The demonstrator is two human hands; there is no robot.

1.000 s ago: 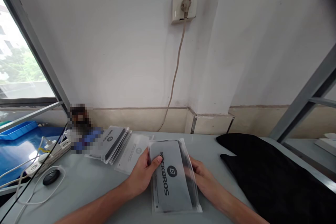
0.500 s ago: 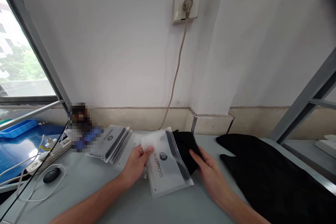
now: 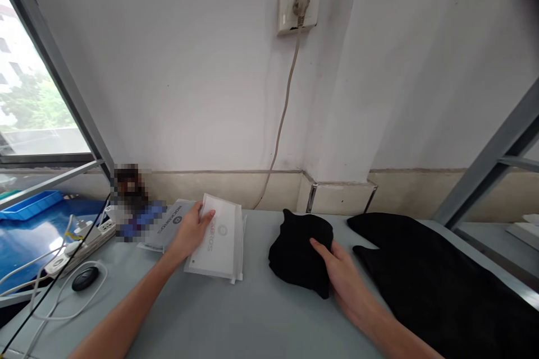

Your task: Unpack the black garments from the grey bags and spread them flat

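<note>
On the far left is a blue tray. I can't tell what is in it. Next come a white power strip and a small round black thing on the table, with a white cord around it.

Then there are grey bags with letters on them. They lie partly behind the left hand, and what is in them is hard to see.

The left hand pinches the top left edge of a white bag, with its thumb on the front. The bag looks flat and pale, and it leans to the right of the hand.

Well apart from the bag, the right hand holds a small black cloth by its right side. The thumb presses on top, and the other fingers are partly hidden. The cloth is left of the hand.

Last, a big black cloth lies on the right.
</note>
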